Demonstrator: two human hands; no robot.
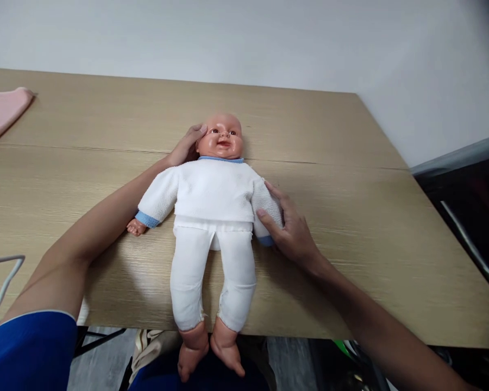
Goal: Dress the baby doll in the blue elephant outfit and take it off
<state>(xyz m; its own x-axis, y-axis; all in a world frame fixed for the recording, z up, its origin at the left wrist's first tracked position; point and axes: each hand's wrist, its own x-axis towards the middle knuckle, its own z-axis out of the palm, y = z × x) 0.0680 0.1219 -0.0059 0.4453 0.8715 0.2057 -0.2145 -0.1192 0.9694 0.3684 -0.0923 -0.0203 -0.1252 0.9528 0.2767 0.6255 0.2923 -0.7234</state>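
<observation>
A baby doll (pixel 214 195) lies on its back, its feet sticking out past the table's near edge. It wears a white fleece top with blue trim at neck and cuffs, over white cloth legs. My left hand (pixel 187 144) cups the side of the doll's head, with some fingers hidden behind it. Around the doll's sleeved arm on the right, my right hand (pixel 287 225) is closed, thumb on top and fingers along the outer side. The doll's hand on that side is hidden; its other hand shows beside my left forearm.
The wooden table (pixel 350 217) has a seam running across it and meets a pale wall (pixel 244 43) at the back. A pink cloth (pixel 4 114) lies at the far left. A white cable (pixel 6 288) curves over the near left edge. Dark objects stand beyond the right edge.
</observation>
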